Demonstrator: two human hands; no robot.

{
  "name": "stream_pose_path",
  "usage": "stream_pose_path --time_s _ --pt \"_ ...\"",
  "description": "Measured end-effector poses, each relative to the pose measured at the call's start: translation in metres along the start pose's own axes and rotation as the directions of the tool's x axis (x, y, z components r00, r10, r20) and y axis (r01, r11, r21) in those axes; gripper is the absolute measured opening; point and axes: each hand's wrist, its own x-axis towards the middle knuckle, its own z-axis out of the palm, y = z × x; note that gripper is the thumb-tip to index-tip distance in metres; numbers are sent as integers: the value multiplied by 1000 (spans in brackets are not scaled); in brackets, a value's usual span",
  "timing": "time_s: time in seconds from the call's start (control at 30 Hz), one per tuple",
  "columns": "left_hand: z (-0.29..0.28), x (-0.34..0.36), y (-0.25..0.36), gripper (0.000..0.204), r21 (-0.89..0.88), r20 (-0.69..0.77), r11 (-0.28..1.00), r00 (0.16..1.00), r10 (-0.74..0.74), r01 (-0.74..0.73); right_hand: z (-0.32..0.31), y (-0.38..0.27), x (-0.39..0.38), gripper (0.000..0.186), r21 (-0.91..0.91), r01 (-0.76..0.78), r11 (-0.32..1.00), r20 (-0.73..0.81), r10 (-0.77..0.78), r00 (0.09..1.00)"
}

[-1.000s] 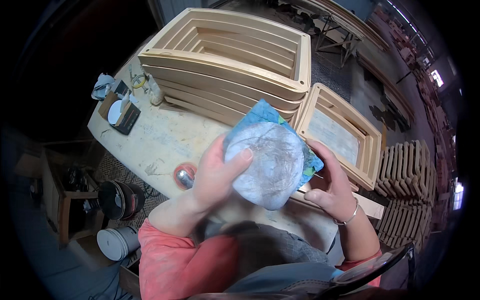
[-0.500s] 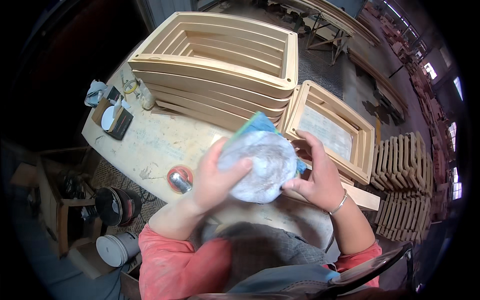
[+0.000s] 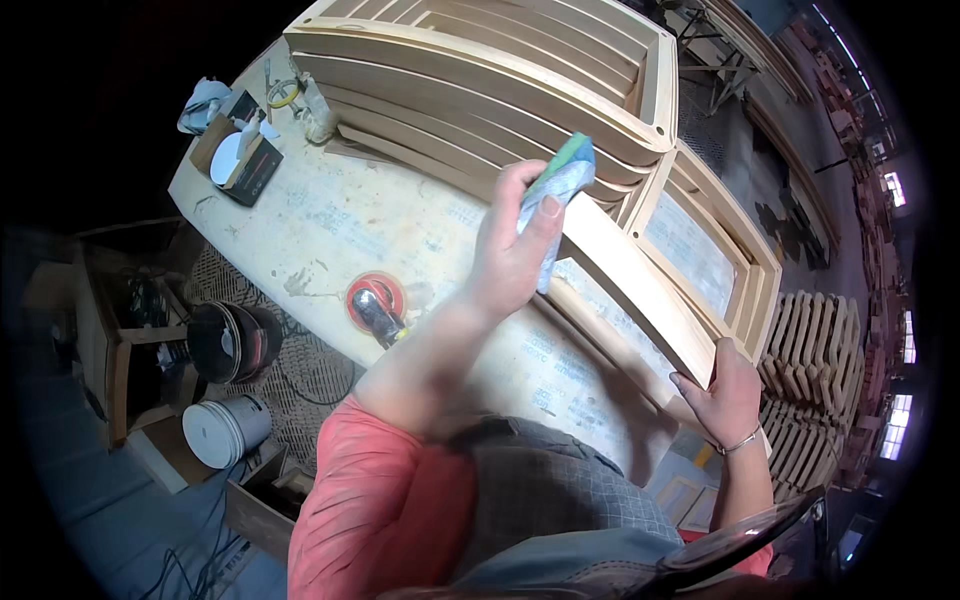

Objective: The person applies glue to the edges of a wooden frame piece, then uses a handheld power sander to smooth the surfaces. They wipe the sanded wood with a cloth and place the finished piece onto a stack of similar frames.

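Observation:
My left hand [image 3: 515,245] is closed around a soft pad [image 3: 556,192], whitish-blue with a green edge, held up over the table beside a pale wooden frame. That frame [image 3: 640,275] is raised at a tilt, its broad smooth side facing up. At its near right end, my right hand [image 3: 728,395] grips the wood with the thumb on the near side; some fingers are hidden behind it. The pad hangs close to the frame's far end, and I cannot tell whether they touch.
A tall stack of wooden frames [image 3: 480,85] stands at the back, with a lower frame [image 3: 755,270] to its right. A red-based sander [image 3: 375,300] and an open box of discs [image 3: 238,165] are on the table [image 3: 400,220]. Buckets [image 3: 225,430] stand left.
My right hand has left the pad and moved right and down onto the wooden frame, which is now raised. My left hand has carried the pad up and turned it edge-on.

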Motion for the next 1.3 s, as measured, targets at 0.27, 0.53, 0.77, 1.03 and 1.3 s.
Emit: stream_pose_path --time_s 0.27,0.53,0.77,1.03,1.3 --pt "-6 -4 -103 39 -134 -14 955 963 -268 264 5 14 10 57 -66 -1 998 -13 0 1000" --pt "-28 -14 -153 44 -69 -102 889 884 -457 452 2 15 26 57 -58 -27 998 -28 25 999" --pt "10 20 -41 36 -221 75 971 994 -81 95 8 13 12 59 -36 -18 999 -5 18 1000" --pt "-53 -43 -224 39 309 -180 821 877 -446 481 8 14 12 58 -67 -84 994 24 85 996" --pt "-14 1 -121 32 -202 2 906 925 -379 372 6 14 16 60 -82 -26 996 -42 23 999"
